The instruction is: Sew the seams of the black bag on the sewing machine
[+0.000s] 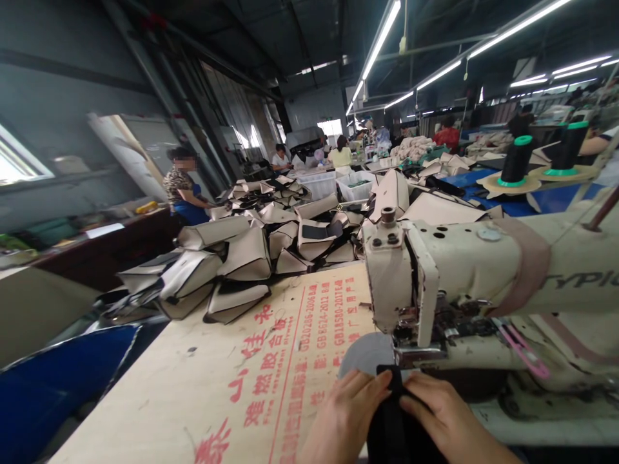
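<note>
Beyond the left hand and well apart from it, a heap of beige pieces with black edging (242, 251) spreads over the far end of the work surface and past it, probably put there to leave working room by the hands. Nearer, a plywood board (193, 361) with red printing extends to the left of the left hand; it seems to serve as an extension beside the machine.

The sewing machine (459, 277) stands ahead and to the right of the right hand, its working end just past the fingertips, so the hands can bring material close to it.

The black piece (399, 428) is between the 2 hands, its narrow upper end pointing at the machine and its lower part running down out of view. The left hand (341, 412) pinches its left edge near that end; the right hand (438, 406) closes thumb and fingers on the opposite edge. Holding it from 2 sides likely keeps the strip straight and flat.

Just beyond the left fingers sits a rounded grey plate (365, 354). Far past the right hand, behind the machine, 2 black thread cones (517, 160) stand upright, presumably for easy unwinding. Right of the right hand, a small pink clip (522, 351) hangs against the machine.
</note>
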Action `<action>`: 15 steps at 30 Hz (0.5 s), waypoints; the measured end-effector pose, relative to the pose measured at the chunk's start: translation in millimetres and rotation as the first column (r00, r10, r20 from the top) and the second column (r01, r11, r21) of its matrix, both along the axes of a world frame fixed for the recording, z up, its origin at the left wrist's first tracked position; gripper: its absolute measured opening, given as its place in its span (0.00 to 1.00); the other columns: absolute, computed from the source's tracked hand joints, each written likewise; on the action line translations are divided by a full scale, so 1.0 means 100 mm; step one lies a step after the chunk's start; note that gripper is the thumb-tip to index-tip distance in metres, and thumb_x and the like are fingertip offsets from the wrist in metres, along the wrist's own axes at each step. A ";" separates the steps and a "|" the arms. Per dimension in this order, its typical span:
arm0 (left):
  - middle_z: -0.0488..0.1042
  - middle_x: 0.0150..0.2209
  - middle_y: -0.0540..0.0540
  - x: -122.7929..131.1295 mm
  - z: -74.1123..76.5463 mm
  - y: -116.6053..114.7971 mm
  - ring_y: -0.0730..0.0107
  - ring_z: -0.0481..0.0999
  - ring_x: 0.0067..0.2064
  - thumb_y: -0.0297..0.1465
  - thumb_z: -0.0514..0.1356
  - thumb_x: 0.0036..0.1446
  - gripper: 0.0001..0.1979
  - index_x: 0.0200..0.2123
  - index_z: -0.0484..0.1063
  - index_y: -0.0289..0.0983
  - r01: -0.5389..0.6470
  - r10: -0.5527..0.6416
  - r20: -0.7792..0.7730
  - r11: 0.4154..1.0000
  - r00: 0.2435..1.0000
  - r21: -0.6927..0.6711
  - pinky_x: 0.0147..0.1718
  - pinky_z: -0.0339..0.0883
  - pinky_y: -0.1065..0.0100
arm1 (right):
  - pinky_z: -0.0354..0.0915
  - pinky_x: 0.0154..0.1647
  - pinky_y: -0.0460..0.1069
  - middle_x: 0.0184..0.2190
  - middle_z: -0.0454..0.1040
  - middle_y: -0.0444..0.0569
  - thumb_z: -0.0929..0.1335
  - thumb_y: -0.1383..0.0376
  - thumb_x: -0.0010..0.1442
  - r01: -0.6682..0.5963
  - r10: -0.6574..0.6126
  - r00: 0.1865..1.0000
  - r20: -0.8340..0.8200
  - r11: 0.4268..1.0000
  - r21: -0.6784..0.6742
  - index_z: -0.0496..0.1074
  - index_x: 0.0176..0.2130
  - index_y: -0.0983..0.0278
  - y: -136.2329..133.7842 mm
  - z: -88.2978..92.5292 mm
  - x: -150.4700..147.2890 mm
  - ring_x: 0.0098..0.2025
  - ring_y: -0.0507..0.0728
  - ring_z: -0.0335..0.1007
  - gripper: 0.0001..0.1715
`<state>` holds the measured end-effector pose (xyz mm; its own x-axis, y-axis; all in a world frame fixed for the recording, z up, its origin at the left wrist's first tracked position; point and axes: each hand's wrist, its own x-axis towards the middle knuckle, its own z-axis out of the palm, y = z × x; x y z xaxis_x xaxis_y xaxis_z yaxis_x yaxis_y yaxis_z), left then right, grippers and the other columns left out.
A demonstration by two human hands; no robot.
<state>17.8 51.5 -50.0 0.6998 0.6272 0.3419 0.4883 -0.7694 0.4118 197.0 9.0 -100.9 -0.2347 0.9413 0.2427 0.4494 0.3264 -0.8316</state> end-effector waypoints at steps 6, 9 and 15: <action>0.71 0.40 0.47 0.03 0.10 0.03 0.68 0.69 0.44 0.26 0.48 0.61 0.10 0.39 0.68 0.38 0.002 -0.017 -0.062 0.970 0.998 -0.241 0.43 0.66 0.68 | 0.61 0.36 0.46 0.28 0.69 0.45 0.60 0.61 0.64 0.076 -0.077 0.997 0.021 0.996 0.046 0.67 0.30 0.63 -0.02 -0.07 -0.01 0.32 0.53 0.65 0.14; 0.70 0.39 0.46 0.03 0.10 0.07 0.69 0.68 0.44 0.27 0.48 0.61 0.09 0.37 0.68 0.38 0.011 -0.017 -0.014 0.945 1.000 -0.327 0.43 0.65 0.69 | 0.62 0.36 0.44 0.31 0.69 0.43 0.65 0.60 0.60 0.157 -0.157 0.988 -0.017 0.988 0.009 0.66 0.40 0.61 -0.03 -0.11 0.02 0.33 0.52 0.66 0.09; 0.69 0.35 0.46 0.05 0.05 0.10 0.70 0.68 0.39 0.29 0.49 0.61 0.10 0.34 0.69 0.36 -0.011 0.020 0.020 0.930 1.000 -0.367 0.39 0.64 0.70 | 0.59 0.50 0.49 0.44 0.66 0.47 0.57 0.67 0.65 -0.011 -0.016 0.989 0.147 0.984 0.179 0.59 0.52 0.57 -0.02 -0.14 0.06 0.47 0.55 0.61 0.16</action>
<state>22.7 61.9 -45.2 0.6835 0.7229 0.1015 0.4862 -0.5545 0.6753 202.8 7.0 -114.9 -0.2781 0.8863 0.3703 0.5634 0.4628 -0.6845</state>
